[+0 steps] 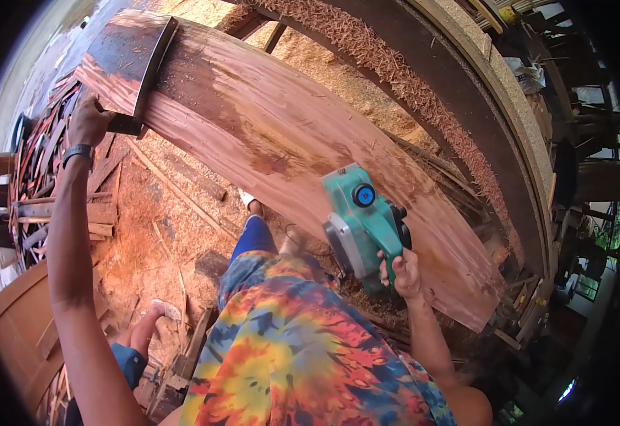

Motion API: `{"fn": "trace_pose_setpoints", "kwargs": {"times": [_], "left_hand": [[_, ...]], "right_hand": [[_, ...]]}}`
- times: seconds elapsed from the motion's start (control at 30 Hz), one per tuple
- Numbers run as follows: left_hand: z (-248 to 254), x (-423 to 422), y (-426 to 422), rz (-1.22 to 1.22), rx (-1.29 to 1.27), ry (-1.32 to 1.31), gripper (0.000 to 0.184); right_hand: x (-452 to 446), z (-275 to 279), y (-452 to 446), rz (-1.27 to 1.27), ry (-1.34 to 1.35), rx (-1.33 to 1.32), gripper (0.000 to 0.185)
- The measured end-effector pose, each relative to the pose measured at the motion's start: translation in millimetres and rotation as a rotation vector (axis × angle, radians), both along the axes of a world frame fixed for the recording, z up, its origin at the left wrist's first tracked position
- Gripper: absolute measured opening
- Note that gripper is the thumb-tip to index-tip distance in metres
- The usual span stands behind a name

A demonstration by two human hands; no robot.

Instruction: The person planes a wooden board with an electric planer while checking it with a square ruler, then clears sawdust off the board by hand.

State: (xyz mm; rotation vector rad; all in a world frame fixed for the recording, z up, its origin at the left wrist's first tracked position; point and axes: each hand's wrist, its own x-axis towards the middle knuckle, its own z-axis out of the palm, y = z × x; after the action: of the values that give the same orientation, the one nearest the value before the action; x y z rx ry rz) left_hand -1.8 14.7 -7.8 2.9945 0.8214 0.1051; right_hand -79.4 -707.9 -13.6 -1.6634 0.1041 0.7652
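Note:
A wide wooden plank (253, 121), partly pink and partly dark, runs from the upper left to the lower right. Across its left end lies a dark L-shaped square (155, 67). My left hand (90, 122), with a band on the wrist, is closed on the short arm of that square at the plank's near edge. A green electric planer (360, 220) with a blue knob rests over the plank's near edge, right of centre. My right hand (400, 273) is wrapped round its rear handle. The planer's underside is hidden.
Curled shavings (395, 64) lie along a dark beam (495, 106) beyond the plank. Sawdust and offcuts cover the ground (139, 206). Thin wood strips (40, 156) are piled at left. Another person's leg (143, 330) shows at lower left, near a curved brown board (22, 319).

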Motion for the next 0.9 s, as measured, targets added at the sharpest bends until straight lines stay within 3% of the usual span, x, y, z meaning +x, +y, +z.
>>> {"fn": "trace_pose_setpoints", "kwargs": {"times": [0.23,0.63,0.77,0.9], "left_hand": [[1,1,-18,0.003,0.037,-0.023,0.035],[3,-2,-26,0.083,-0.009,0.006,0.030],[2,-3,-22,0.054,-0.019,-0.005,0.030],[2,-4,-30,-0.010,-0.049,0.008,0.028]], "right_hand": [[9,4,-11,0.063,0.035,-0.009,0.092],[194,-10,197,0.114,-0.030,0.134,0.080],[239,-23,263,0.112,-0.179,0.142,0.073],[239,-28,276,0.157,-0.532,-0.020,0.057]]}}
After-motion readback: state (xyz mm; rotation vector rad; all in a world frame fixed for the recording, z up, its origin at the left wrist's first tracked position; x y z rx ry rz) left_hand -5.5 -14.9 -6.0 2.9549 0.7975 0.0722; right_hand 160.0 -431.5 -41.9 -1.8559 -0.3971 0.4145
